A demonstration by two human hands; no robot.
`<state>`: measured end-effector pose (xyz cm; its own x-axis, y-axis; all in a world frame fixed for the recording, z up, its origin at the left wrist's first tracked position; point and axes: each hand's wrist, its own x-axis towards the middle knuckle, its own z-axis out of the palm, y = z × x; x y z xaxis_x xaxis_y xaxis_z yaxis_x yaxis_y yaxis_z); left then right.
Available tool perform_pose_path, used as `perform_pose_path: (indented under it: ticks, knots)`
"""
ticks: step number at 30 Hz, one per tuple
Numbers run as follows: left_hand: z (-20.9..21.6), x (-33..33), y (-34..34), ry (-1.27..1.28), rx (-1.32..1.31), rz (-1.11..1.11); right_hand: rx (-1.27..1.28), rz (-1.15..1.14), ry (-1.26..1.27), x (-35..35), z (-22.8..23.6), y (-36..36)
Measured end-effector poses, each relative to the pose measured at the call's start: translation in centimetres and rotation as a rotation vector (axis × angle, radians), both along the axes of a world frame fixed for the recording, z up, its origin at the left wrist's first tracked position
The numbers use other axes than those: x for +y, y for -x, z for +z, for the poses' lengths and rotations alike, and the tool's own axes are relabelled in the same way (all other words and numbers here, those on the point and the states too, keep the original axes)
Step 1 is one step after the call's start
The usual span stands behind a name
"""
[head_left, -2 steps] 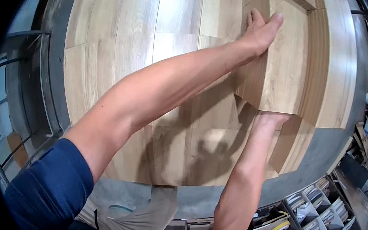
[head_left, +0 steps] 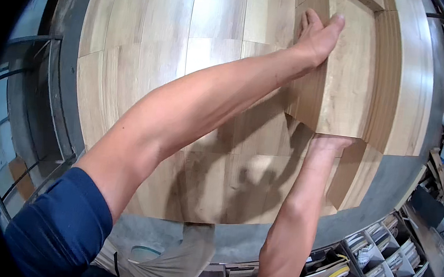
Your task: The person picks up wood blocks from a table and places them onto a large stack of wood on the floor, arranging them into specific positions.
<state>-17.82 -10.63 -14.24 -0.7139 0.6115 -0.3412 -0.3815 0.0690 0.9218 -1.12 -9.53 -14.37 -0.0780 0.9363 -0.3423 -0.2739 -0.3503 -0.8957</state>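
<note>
A thick stack of light wood-grain boards appears raised above similar boards at the right. My left hand straddles its upper left edge, thumb over the top face and fingers along the layered side. Under the near end of this stack goes my right hand; only the wrist and the heel of the palm show, and its fingers are hidden. Both forearms reach in from the lower edge, and the left one crosses over a wide layer of wood-grain boards.
Another board stack stands along the right side. A grey surface borders the boards. At the lower right is a compartmented rack with rolls of edge strip. A dark metal frame stands at the left.
The stack and both hands sit very slightly farther right in the picture. The grip looks the same.
</note>
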Motion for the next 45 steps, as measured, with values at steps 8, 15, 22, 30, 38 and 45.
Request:
perform_pose_path:
  ticks: [8,15,22,30,38,45]
  knots:
    - [-1.2,-0.9,-1.4,-0.051,-0.143,0.065,-0.071,0.092,-0.143,2.0,-2.9,-2.8]
    - [-4.7,-1.7,-6.9,-0.049,-0.007,0.283,0.081,-0.175,0.331,-0.6,-2.4,-4.4]
    - [-7.4,-6.8,-9.1,-0.174,-0.348,0.586,0.124,-0.068,0.325,-11.5,-2.4,-10.4]
    - [-7.3,-9.9,-8.7,-0.129,-0.634,0.468,-0.223,-0.092,0.568,-29.2,3.4,-18.5]
    - [-7.8,-11.1,-8.9,-0.108,-0.7,0.297,-0.452,0.096,0.614,-38.2,7.3,-21.6]
    - [-6.8,-11.6,-9.3,-0.147,-0.716,0.061,-1.322,0.827,-0.035,-43.5,7.5,-29.7]
